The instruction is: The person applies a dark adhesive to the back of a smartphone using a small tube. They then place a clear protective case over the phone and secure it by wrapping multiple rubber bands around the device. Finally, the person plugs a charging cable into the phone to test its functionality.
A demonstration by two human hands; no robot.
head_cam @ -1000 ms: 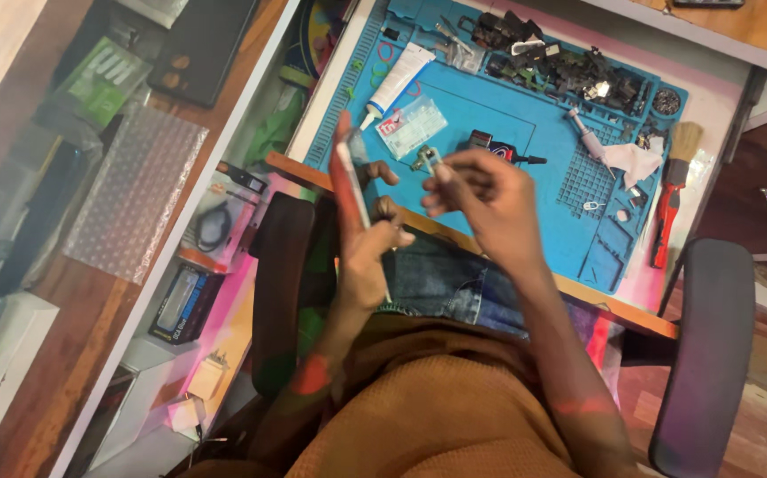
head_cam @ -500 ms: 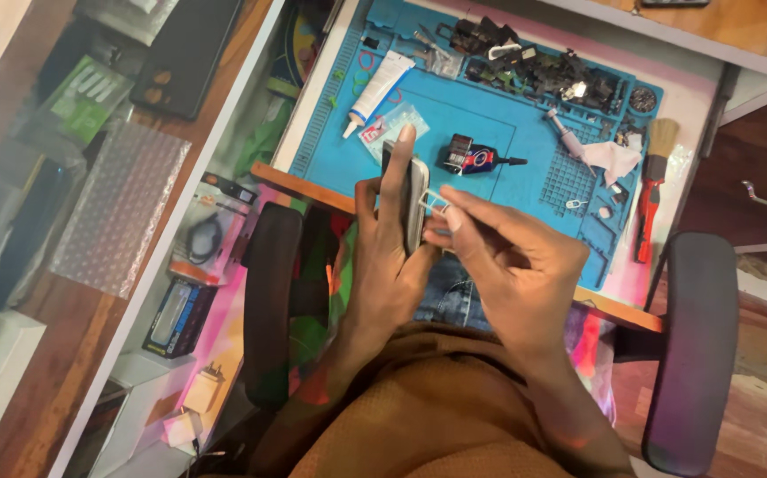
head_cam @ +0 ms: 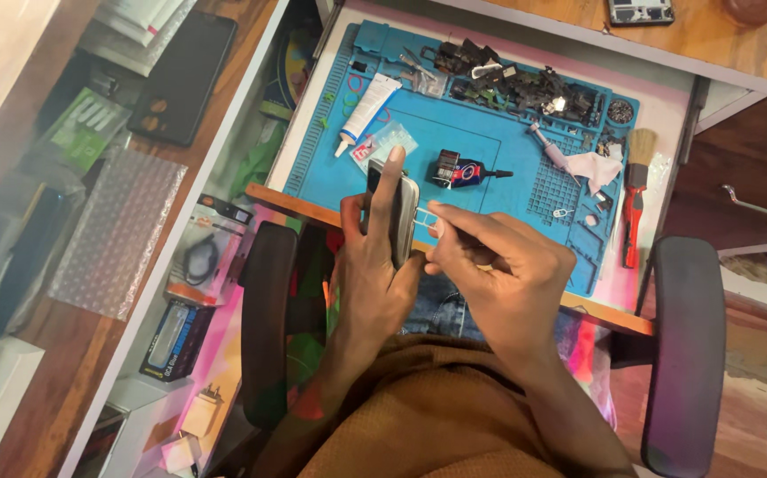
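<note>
My left hand (head_cam: 370, 265) is wrapped around a slim silver-edged smartphone (head_cam: 398, 219), held upright on its long edge, with the index finger laid straight along its back and the thumb and other fingers closed around its lower half. Just to the right, my right hand (head_cam: 498, 274) pinches a thin, pale pin-like tool (head_cam: 428, 212) between thumb and forefinger; its tip sits against the phone's side edge. The tool is too small for me to tell more.

Both hands hover above the near edge of a blue silicone repair mat (head_cam: 498, 142) on a white desk. Just beyond my fingertips lies a small dark glue bottle with a red and blue label (head_cam: 463, 169). Beyond and left of the phone rests a white squeeze tube (head_cam: 368, 108) beside a clear plastic packet (head_cam: 383, 143). Further off, along the mat's far edge, sits a heap of small dark parts (head_cam: 525, 84). Well to the right of my right hand lies a red-handled brush with pale bristles (head_cam: 636, 190). Far left of my left hand, a black phone (head_cam: 182, 75) lies on the wooden floor. Below my wrists are my brown sleeves and the black chair armrests (head_cam: 686, 354)
</note>
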